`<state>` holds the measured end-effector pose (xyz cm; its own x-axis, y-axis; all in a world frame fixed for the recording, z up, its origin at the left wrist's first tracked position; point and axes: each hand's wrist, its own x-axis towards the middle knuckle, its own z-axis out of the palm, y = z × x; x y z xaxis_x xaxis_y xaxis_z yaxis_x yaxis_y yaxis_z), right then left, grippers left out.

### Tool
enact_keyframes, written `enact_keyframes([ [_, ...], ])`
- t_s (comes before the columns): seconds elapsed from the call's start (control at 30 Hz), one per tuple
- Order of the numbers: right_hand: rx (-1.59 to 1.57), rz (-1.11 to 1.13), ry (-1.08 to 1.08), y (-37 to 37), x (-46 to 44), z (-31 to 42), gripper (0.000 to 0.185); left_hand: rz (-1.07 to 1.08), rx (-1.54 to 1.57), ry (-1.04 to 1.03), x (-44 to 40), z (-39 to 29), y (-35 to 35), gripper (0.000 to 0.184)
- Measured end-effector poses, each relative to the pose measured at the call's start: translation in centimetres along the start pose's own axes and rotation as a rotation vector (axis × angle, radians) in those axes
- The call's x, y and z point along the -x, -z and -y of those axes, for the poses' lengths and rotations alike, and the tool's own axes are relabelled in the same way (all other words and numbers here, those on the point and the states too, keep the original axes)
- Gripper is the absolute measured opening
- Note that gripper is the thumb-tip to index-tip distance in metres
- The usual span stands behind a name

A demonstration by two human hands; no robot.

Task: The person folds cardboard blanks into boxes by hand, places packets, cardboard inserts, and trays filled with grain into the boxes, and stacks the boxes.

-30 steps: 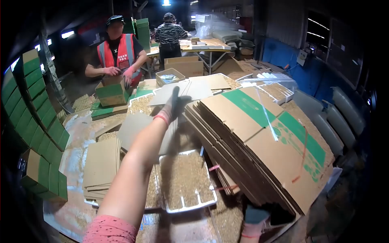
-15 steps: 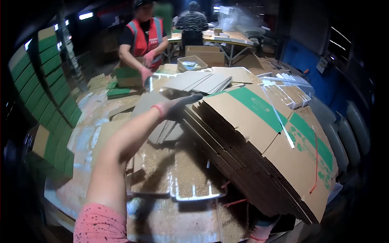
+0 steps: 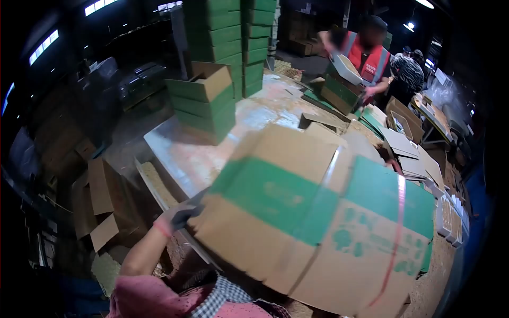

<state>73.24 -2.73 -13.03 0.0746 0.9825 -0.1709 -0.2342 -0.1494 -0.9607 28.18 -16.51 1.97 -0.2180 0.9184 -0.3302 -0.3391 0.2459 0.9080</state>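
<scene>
A thick bundle of flattened cardboard boxes [image 3: 275, 212], brown with green printed bands, fills the lower middle of the head view, tilted over the table. White and red straps run across it. My left hand [image 3: 183, 214], in a dark glove with a pink cuff, grips the bundle's left edge; its fingertips are partly hidden there. My right hand does not show; the bundle may cover it. Beyond the bundle, loose grey-brown cardboard sheets [image 3: 400, 143] lie on the table [image 3: 254, 114].
Green-and-brown boxes [image 3: 204, 106] stand stacked at the table's far left. Across the table, a person in a red vest [image 3: 374, 63] handles a white tray [image 3: 347, 69] over a green box [image 3: 339, 95]. Open cartons [image 3: 103, 199] sit on the left floor. White trays [image 3: 449, 220] are at right.
The view has swung left. The bundle now lies flatter with its printed face up, and my left hand has gone from its far edge to its left edge. The co-worker now lifts a white tray.
</scene>
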Motion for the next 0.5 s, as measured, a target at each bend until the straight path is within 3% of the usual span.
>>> enact_keyframes([
  [0.03,0.054,0.080,-0.031,-2.8,0.7,-1.5,0.040,-0.029,0.300,-0.077,3.0,1.8,3.6,0.050],
  [0.1,0.153,0.245,-0.080,-8.2,2.1,-4.3,0.039,-0.182,0.216,-0.243,8.1,3.4,8.1,0.067],
  [0.13,0.210,0.350,-0.094,-11.0,2.8,-6.0,0.039,-0.303,0.143,-0.246,10.5,4.0,10.1,0.065],
  [0.23,0.366,0.585,-0.072,-19.1,4.3,-10.2,0.038,-0.515,0.298,-0.213,17.0,7.2,16.6,0.064],
  [0.33,0.529,0.785,0.091,-26.4,4.6,-14.1,0.036,-0.681,0.439,-0.136,21.4,11.1,21.6,0.064],
  [0.47,0.728,0.949,0.492,-33.2,2.3,-17.8,0.035,-0.739,0.535,-0.060,22.1,13.8,24.8,0.065],
  [0.5,0.873,0.962,0.380,-34.8,1.5,-17.4,0.037,-0.725,0.549,-0.042,21.4,11.9,23.3,0.065],
])
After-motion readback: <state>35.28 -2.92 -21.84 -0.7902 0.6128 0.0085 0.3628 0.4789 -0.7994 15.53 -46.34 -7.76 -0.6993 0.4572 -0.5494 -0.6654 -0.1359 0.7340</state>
